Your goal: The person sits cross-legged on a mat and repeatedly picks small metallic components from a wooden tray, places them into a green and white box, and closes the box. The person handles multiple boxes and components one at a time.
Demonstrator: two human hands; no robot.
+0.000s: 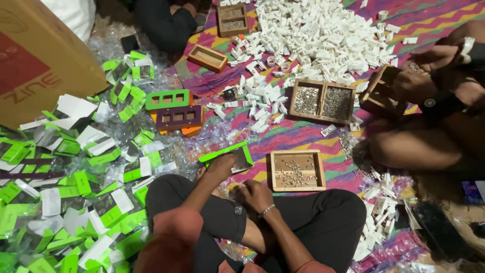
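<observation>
Left hand (220,166) lay over the near edge of a green-and-white card pack (230,156), fingers curled down on it; it appeared to pinch the pack, though the fingertips were hidden, so how firm the hold was could not be told. Right hand (252,194), with a bracelet at the wrist, was loosely closed near the lap; something small may have been between its fingers, but this was too small to tell.

The pack sat on the striped mat (313,134), just ahead of the crossed legs and just left of a wooden tray (296,170) holding small metal bits. Farther out stood a two-part tray (323,101) of metal bits, and beyond it a heap of white plastic parts (318,30). To the left was a spread of green packs (70,202) over clear wrap, with a cardboard box (35,60) at the far left. A green insert (167,99) and a purple insert (179,117) lay between. Another person's hands (414,76) held a small tray at the right.

Judgement: to handle the pack well, the left hand should keep it flat and steady by its edge, so the right can work on it without bending the card or scattering bits from the near tray.
</observation>
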